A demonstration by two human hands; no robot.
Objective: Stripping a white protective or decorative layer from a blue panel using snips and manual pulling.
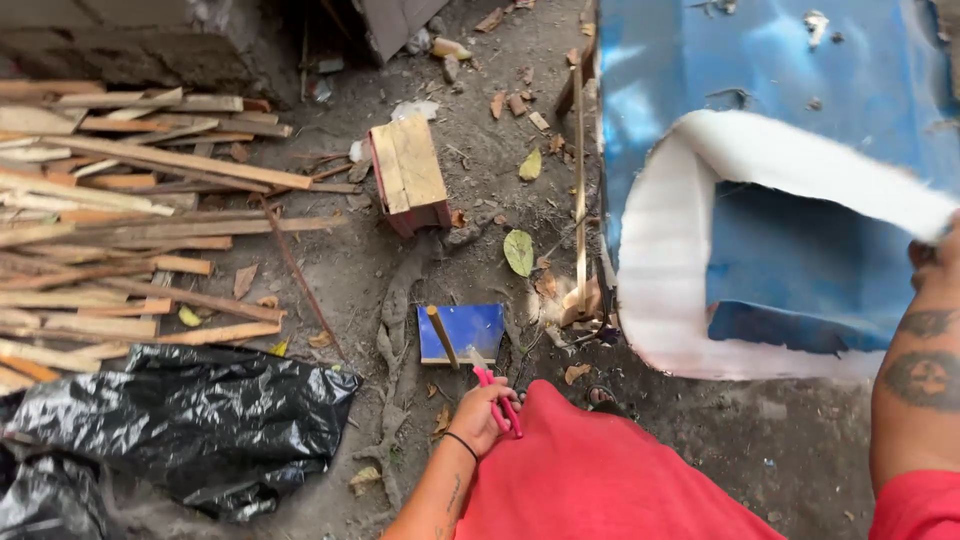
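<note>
Left hand point(480, 415) low centre, fingers curled tight round pink-handled scissors point(497, 395) — blades point far, toward a small blue sheet point(470, 330) lying on the dirt ground point(470, 160) just beyond. A thin stick point(442, 335) lies across that sheet's left part.

Right hand point(935, 255) at the right edge, mostly out of frame; it sits at the end of a white foam strip point(790, 155) and seems to pinch it, but the grip itself is cut off — cannot tell for sure. The strip curves left and down around a big blue panel point(760, 60) on the right.

Left side: pile of wood scraps point(120, 220), black plastic bag point(190, 420) nearer. Small wooden block point(408, 175) at centre, far. Dry leaves scattered. Red cloth point(590, 480) in the near foreground.
</note>
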